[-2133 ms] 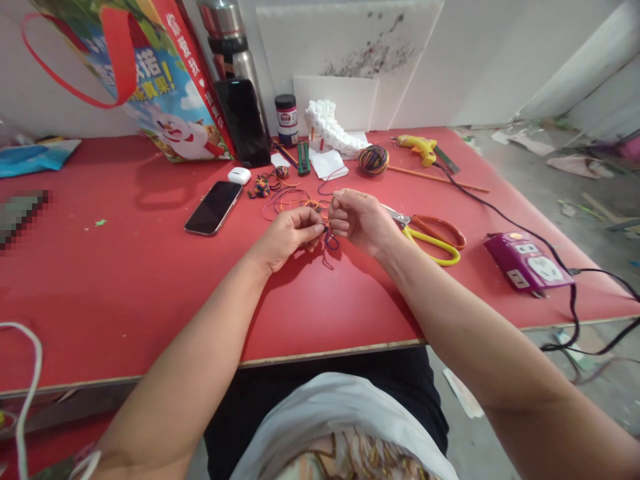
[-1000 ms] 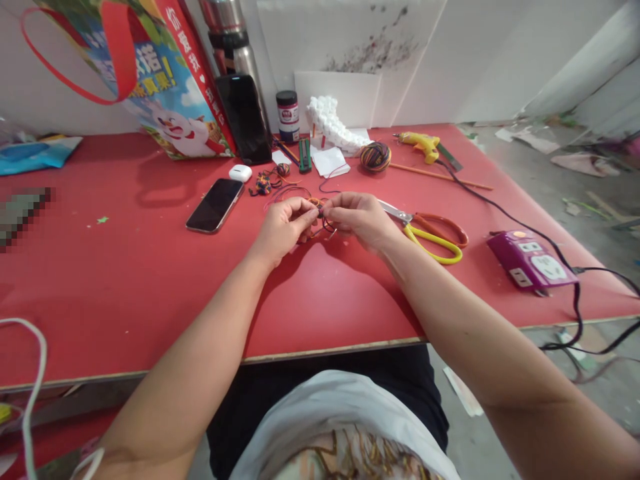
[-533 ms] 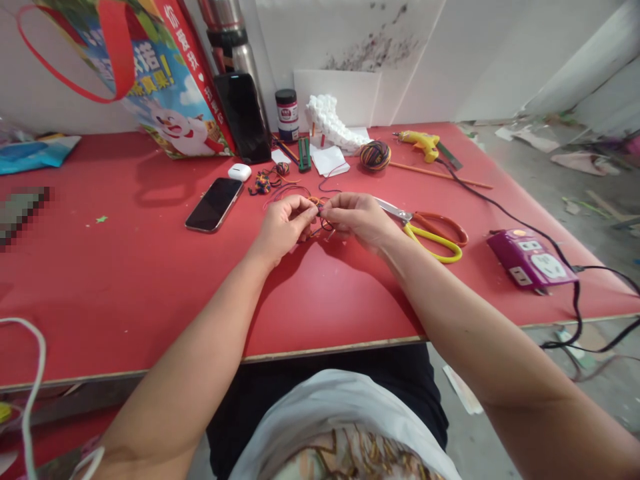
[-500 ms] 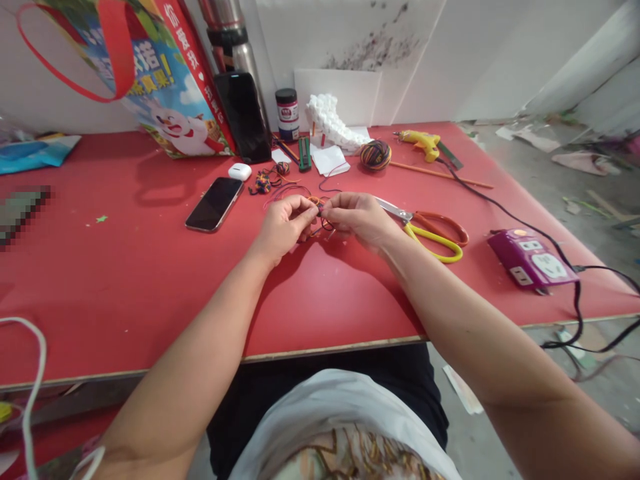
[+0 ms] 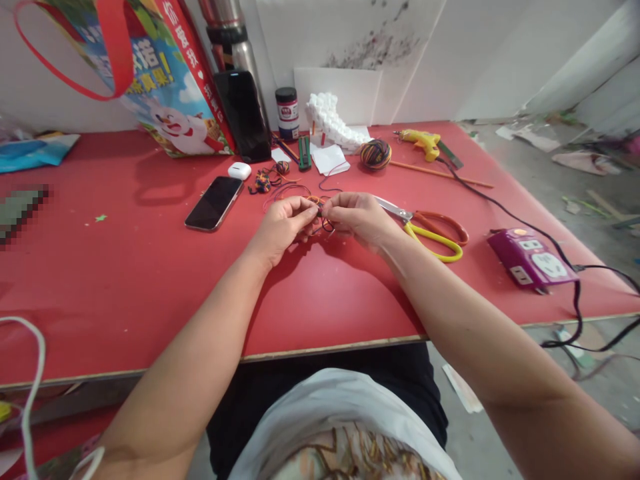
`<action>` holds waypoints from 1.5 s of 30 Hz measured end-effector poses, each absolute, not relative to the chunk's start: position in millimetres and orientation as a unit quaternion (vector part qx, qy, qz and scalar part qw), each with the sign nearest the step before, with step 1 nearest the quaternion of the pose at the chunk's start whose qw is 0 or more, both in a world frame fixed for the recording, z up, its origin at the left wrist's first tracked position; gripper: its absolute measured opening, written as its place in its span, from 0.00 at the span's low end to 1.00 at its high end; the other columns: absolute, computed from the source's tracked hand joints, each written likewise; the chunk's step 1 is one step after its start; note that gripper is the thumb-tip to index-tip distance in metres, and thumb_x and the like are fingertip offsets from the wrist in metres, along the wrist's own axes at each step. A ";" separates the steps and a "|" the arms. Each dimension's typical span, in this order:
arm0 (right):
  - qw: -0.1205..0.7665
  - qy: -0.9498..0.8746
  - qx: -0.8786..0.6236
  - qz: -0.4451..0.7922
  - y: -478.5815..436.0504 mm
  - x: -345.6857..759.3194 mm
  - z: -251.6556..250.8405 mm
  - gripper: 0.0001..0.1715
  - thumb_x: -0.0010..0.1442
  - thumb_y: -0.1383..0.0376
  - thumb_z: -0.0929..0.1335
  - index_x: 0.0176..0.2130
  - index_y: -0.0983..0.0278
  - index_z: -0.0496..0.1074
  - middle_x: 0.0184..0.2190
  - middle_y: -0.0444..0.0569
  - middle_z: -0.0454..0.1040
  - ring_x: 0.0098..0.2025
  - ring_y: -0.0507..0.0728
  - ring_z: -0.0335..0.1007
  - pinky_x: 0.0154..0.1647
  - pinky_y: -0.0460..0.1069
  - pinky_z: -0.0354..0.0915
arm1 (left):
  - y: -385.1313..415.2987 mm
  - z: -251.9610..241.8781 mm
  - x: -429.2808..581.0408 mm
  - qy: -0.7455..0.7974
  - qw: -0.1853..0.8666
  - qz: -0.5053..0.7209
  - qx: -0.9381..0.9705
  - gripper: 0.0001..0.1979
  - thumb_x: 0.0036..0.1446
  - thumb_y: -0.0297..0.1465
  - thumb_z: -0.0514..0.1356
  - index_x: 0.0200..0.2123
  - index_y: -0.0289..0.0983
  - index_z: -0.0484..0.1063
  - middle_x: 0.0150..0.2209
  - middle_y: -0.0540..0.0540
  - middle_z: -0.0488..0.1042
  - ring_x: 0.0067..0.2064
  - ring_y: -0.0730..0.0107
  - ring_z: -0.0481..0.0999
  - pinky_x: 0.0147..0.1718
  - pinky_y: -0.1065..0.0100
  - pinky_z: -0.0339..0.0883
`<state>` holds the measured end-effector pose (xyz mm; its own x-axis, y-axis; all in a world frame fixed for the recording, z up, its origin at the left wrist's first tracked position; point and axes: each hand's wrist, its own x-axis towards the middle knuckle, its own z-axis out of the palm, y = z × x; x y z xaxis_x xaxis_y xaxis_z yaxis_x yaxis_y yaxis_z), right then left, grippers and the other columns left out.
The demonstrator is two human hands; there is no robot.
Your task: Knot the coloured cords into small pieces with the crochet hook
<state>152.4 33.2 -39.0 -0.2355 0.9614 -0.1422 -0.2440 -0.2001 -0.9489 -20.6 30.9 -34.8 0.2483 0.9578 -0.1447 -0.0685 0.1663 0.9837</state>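
Left hand (image 5: 285, 227) and right hand (image 5: 357, 217) have been brought level; dark cord (image 5: 321, 213) now pinched by both hands' fingers, two-handed work judged ongoing.

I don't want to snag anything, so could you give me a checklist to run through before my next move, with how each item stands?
1. Left hand has a grip on the cord: ok, pinched between thumb and finger.
2. Right hand is on the cord too: ok, fingertips close to the left's.
3. Loose strands are tidy: not ok, they lie in overlapping loops just beyond the hands.
4. Cord is knotted between the fingertips: cannot tell, the fingers cover it.
5. Scissors' tips are clear of the right hand: cannot tell, the hand hides them.
6. Yellow glue gun is away from both hands: ok.
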 end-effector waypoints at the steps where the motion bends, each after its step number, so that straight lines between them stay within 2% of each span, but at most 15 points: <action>1: 0.460 -0.435 -0.414 0.655 33.3 152.6 -39.2 0.11 0.48 0.71 0.79 0.26 0.69 0.75 0.15 0.37 0.65 0.16 0.43 0.51 0.15 0.41 0.48 | 30.9 -34.8 -20.8 0.451 0.613 0.418 0.496 0.08 0.63 0.25 0.66 0.30 0.35 0.74 0.23 0.51 0.73 0.20 0.80 0.68 0.21 0.75 0.62; 6: 0.461 -0.447 -0.407 0.650 34.0 153.1 -41.9 0.13 0.46 0.68 0.81 0.27 0.69 0.75 0.15 0.37 0.64 0.16 0.43 0.51 0.16 0.42 0.48 | 31.0 -34.5 -20.5 0.456 0.574 0.424 0.531 0.09 0.61 0.26 0.68 0.28 0.36 0.74 0.22 0.51 0.73 0.21 0.79 0.67 0.22 0.75 0.63; 9: 0.461 -0.464 -0.411 0.635 34.1 152.2 -43.0 0.11 0.47 0.68 0.79 0.27 0.68 0.75 0.15 0.38 0.65 0.16 0.44 0.52 0.15 0.43 0.49 | 30.2 -34.5 -20.0 0.453 0.559 0.423 0.551 0.11 0.63 0.25 0.66 0.27 0.36 0.73 0.20 0.52 0.70 0.20 0.79 0.66 0.21 0.74 0.60; 14: 0.460 -0.512 -0.424 0.588 33.7 151.2 -42.7 0.10 0.47 0.70 0.79 0.27 0.67 0.75 0.16 0.39 0.68 0.16 0.44 0.54 0.16 0.43 0.49 | 30.2 -32.0 -21.4 0.460 0.637 0.381 0.488 0.11 0.60 0.26 0.67 0.26 0.35 0.72 0.21 0.51 0.70 0.19 0.80 0.63 0.17 0.74 0.55; 19: 0.451 -0.432 -0.390 0.677 35.9 157.2 -42.1 0.17 0.44 0.64 0.82 0.29 0.67 0.75 0.16 0.36 0.63 0.17 0.43 0.49 0.17 0.43 0.45 | 30.4 -27.9 -22.9 0.435 0.657 0.404 0.464 0.10 0.60 0.29 0.68 0.28 0.34 0.74 0.25 0.50 0.73 0.21 0.80 0.68 0.20 0.75 0.60; 23: 0.445 -0.384 -0.377 0.716 36.8 159.6 -42.6 0.20 0.40 0.64 0.83 0.27 0.66 0.72 0.16 0.35 0.61 0.17 0.42 0.45 0.18 0.43 0.41 | 29.7 -29.0 -23.1 0.425 0.659 0.408 0.468 0.09 0.61 0.31 0.69 0.30 0.34 0.75 0.26 0.49 0.74 0.23 0.79 0.70 0.20 0.75 0.61; 28: 0.434 -0.397 -0.365 0.722 36.1 159.0 -44.4 0.21 0.43 0.63 0.83 0.27 0.65 0.71 0.16 0.34 0.58 0.18 0.43 0.44 0.20 0.43 0.42 | 29.6 -31.0 -22.4 0.421 0.645 0.422 0.478 0.09 0.54 0.28 0.72 0.29 0.35 0.75 0.22 0.52 0.72 0.21 0.79 0.66 0.21 0.75 0.59; 33: 0.422 -0.413 -0.356 0.725 37.0 159.6 -46.9 0.21 0.47 0.61 0.83 0.28 0.64 0.70 0.18 0.35 0.59 0.18 0.44 0.46 0.20 0.43 0.44 | 30.0 -29.9 -21.3 0.438 0.632 0.417 0.484 0.08 0.56 0.26 0.70 0.27 0.35 0.74 0.21 0.52 0.71 0.20 0.79 0.65 0.21 0.74 0.59; 38: 0.418 -0.415 -0.352 0.727 36.6 158.9 -45.0 0.20 0.46 0.62 0.82 0.29 0.64 0.72 0.16 0.34 0.58 0.18 0.44 0.45 0.19 0.43 0.42 | 28.7 -28.5 -19.3 0.425 0.654 0.411 0.472 0.08 0.57 0.24 0.68 0.26 0.35 0.73 0.20 0.52 0.69 0.20 0.80 0.64 0.20 0.74 0.58; 42: 0.405 -0.385 -0.343 0.755 35.2 158.3 -40.1 0.20 0.46 0.65 0.81 0.26 0.63 0.67 0.15 0.33 0.57 0.17 0.43 0.43 0.17 0.42 0.42 | 28.7 -29.7 -19.5 0.373 0.705 0.408 0.445 0.06 0.54 0.26 0.68 0.28 0.34 0.74 0.22 0.52 0.68 0.22 0.79 0.66 0.22 0.75 0.61; 45: 0.403 -0.368 -0.348 0.762 34.3 157.8 -37.4 0.23 0.47 0.66 0.81 0.24 0.62 0.64 0.15 0.32 0.55 0.17 0.43 0.42 0.17 0.42 0.43 | 30.2 -32.7 -21.8 0.359 0.704 0.410 0.455 0.08 0.53 0.29 0.71 0.31 0.34 0.75 0.24 0.52 0.70 0.23 0.78 0.69 0.23 0.74 0.64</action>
<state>157.8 34.3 -37.4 -0.4320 0.8710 -0.2340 -0.3588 -0.4040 -0.8414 -21.8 30.2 -32.7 0.4057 0.9044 -0.1325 -0.2501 0.2493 0.9356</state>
